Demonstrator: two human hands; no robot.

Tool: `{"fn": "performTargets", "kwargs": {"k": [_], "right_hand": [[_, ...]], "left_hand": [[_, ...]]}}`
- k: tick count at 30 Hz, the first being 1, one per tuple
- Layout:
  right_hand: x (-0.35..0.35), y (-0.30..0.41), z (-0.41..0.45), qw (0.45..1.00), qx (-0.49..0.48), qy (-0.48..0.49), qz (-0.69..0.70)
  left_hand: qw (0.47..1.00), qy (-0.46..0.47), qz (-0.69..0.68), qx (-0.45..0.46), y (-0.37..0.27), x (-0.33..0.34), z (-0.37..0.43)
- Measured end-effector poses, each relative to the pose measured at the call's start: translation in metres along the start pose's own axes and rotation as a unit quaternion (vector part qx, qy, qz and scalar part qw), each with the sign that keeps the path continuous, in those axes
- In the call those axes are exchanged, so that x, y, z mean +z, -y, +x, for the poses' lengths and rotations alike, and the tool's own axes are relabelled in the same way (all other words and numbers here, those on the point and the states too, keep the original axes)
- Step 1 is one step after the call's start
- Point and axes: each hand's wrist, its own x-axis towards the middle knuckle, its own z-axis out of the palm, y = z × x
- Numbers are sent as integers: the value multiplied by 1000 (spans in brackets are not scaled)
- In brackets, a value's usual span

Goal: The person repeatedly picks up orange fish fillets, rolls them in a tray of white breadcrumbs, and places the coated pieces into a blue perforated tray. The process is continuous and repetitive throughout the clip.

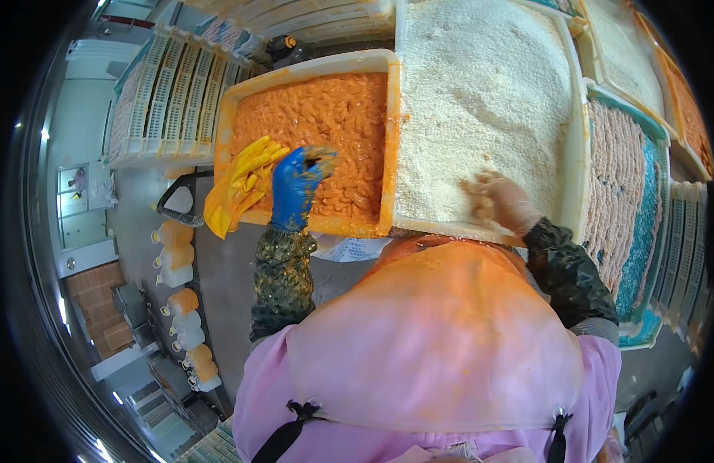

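My left hand [297,182], in a blue glove soiled at the fingertips, hangs over an orange-stained tub [393,144]. Its fingers are curled, and whether anything is in them cannot be made out. Wet orange strips of what looks like marinated meat [322,110] fill that tub. Yellow rubber gloves [241,179] lie over its left corner. My right hand [504,197], in a thin pale glove, is low over white crumbs [496,69] in the adjoining tub [576,116]. Motion blur and brownish crumbs hide what its fingers hold.
Rows of crumb-coated strips [614,191] lie in a teal-lined tray [661,231] at right. Stacked plastic crates [172,98] stand at upper left. Several plastic jugs [177,254] line the floor at left. A person's dark cap [282,49] shows beyond the orange tub.
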Motion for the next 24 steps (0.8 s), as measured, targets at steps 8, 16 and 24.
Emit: {"fn": "performTargets", "kwargs": {"k": [8, 16, 24], "right_hand": [[-2, -49, -20, 909, 214, -234, 271], [-5, -48, -25, 924, 242, -234, 182], [-11, -43, -21, 913, 240, -217, 247]], "left_hand": [[946, 282, 156, 32, -18, 126, 37], [939, 9, 242, 243, 32, 119, 67], [766, 373, 506, -135, 55, 48, 21]]}}
